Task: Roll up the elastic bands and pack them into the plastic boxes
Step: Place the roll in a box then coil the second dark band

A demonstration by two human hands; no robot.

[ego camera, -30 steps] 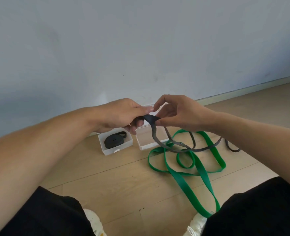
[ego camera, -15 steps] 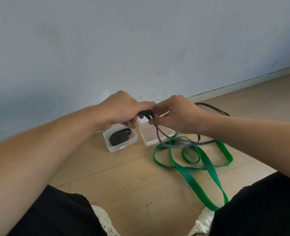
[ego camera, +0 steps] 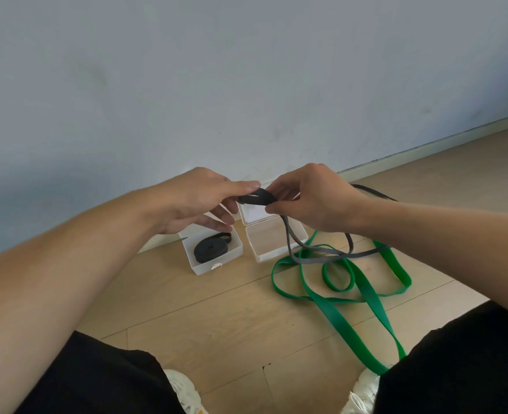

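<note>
A dark grey elastic band (ego camera: 312, 258) has a small rolled end (ego camera: 257, 199) pinched between my left hand (ego camera: 199, 198) and my right hand (ego camera: 312, 198), held above the floor. Its loose length hangs down over the right plastic box (ego camera: 264, 249), which has nothing inside, and trails behind my right wrist. The left plastic box (ego camera: 197, 267) holds a rolled black band (ego camera: 210, 249). A long green band (ego camera: 345, 297) lies in loops on the wooden floor, under the grey one.
Both boxes stand open near the white skirting board (ego camera: 426, 150) below a pale wall, their lids tilted back. My knees in black shorts and white shoes (ego camera: 184, 389) frame the bottom of the view.
The rolled end between my fingers has grown a little flatter and wider, and my hands have drifted slightly apart. The loose grey length still trails to the right.
</note>
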